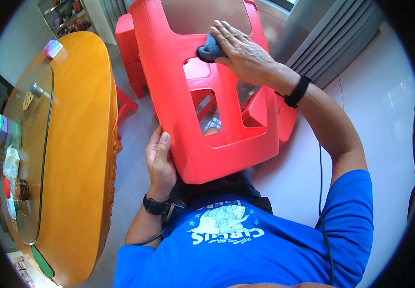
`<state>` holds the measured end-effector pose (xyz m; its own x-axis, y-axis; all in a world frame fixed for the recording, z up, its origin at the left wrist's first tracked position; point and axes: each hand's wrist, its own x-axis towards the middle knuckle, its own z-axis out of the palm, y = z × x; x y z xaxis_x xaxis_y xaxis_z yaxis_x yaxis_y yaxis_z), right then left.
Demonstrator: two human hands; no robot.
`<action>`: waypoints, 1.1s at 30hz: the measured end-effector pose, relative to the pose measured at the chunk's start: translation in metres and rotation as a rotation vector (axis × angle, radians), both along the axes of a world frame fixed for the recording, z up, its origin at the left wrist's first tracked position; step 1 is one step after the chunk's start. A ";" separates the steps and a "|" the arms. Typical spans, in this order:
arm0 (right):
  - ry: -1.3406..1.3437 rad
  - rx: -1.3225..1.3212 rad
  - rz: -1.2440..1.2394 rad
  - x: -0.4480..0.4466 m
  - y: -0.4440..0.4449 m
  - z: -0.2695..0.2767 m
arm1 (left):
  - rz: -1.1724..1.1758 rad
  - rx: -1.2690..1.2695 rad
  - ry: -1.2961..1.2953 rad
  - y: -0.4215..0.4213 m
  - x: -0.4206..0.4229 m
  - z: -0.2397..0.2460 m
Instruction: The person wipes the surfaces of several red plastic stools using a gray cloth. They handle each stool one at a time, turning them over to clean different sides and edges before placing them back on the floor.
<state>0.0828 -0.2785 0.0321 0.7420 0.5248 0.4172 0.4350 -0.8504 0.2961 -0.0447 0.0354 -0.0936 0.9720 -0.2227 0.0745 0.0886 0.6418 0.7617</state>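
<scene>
A red plastic stool [173,118] lies tipped over my lap, its side with cut-out openings facing up. My left hand [160,162] grips its left edge near the seat end, with the thumb on the outside and the other fingers partly hidden. In my right hand [238,52] is a bunched dark grey cloth [209,50], pressed against the stool's side between the large leg opening and the smaller cut-outs. Both wrists wear black bands.
To the left stands an oval wooden table [78,144] with a glass turntable [31,151] bearing jars and packets. A tissue pack [52,48] sits at its far end. More red stools [128,50] stand beyond. Grey curtains [337,39] hang at right; a black cable [320,187] runs along my right side.
</scene>
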 end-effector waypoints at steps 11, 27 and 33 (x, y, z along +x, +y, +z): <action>0.034 0.358 -0.166 -0.130 -0.056 -0.044 | 0.117 0.122 -0.013 -0.016 -0.012 0.006; 0.223 0.358 0.178 -0.256 0.118 -0.109 | 0.107 0.621 -0.193 -0.012 -0.008 0.012; -0.020 0.579 -0.290 -0.261 0.039 -0.116 | 0.074 0.697 -0.160 -0.002 0.000 0.018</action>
<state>-0.1783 -0.2392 -0.0843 0.8091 -0.0098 0.5875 0.1629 -0.9569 -0.2403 -0.0444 0.0335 -0.0759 0.9754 -0.2046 0.0816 -0.0830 0.0018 0.9965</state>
